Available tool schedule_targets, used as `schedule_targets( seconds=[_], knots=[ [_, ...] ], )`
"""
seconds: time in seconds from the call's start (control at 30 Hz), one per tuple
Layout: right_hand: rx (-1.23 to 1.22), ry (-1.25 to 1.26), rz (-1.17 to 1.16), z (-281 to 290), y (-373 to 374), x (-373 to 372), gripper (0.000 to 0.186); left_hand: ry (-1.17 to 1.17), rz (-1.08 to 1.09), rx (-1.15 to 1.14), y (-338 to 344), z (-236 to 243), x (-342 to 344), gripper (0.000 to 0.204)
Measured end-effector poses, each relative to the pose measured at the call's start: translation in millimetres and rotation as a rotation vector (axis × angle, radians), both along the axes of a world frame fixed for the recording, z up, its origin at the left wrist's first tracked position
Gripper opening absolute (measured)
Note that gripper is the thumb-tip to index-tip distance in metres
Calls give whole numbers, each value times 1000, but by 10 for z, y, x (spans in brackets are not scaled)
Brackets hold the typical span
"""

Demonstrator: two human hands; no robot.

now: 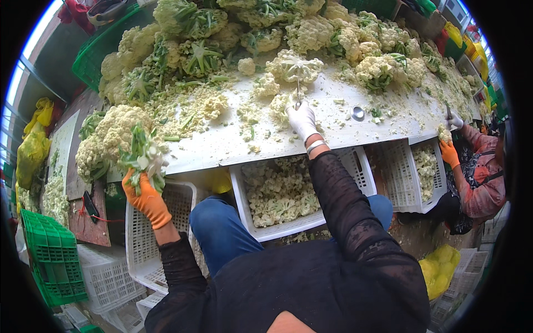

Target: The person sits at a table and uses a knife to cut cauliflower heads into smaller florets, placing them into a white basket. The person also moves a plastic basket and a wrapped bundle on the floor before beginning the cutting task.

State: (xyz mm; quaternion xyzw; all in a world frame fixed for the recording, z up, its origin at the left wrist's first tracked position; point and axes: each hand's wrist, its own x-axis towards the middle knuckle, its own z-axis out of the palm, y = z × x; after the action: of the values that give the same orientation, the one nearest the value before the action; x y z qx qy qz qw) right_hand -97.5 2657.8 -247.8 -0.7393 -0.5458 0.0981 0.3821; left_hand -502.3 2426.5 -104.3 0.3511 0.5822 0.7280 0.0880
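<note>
My left hand [145,197], in an orange glove, is closed round a cauliflower stalk [145,152] with green leaves and pale cut stubs. It is raised beside a large cauliflower head [123,129] at the left end of the white table. My right hand [302,121], in a white glove, grips a knife [298,91] whose blade points away from me. The blade's tip is at a cut cauliflower piece [295,67] lying stem side up; whether it touches is hard to tell. Smaller florets [280,106] lie next to this hand.
Many cauliflowers [311,34] are heaped along the table's far side. Trimmings and a small round metal object [358,113] lie on the white table [222,147]. Below its edge stand a white crate [240,202] of florets and another white crate [133,238]. A co-worker [480,166] sits at right.
</note>
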Motion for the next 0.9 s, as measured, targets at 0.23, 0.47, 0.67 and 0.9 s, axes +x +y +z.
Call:
schedule_targets(
  seconds=[0.23, 0.47, 0.67, 0.9],
  knots=[
    [-292, 576, 208, 399, -115, -169, 31, 134, -87, -496, -462, -54, -13, 61],
    [-63, 442, 534, 1612, -1436, -590, 42, -739, -954, -387, 568, 39, 1892, 98],
    [113, 196, 629, 1717, -1894, -41, 21, -1211, -1005, -227, 770, 91, 2135, 60],
    [341, -340, 708, 1816, -1967, -44, 12, -1199, -1043, -317, 788, 67, 2085, 62]
  ],
)
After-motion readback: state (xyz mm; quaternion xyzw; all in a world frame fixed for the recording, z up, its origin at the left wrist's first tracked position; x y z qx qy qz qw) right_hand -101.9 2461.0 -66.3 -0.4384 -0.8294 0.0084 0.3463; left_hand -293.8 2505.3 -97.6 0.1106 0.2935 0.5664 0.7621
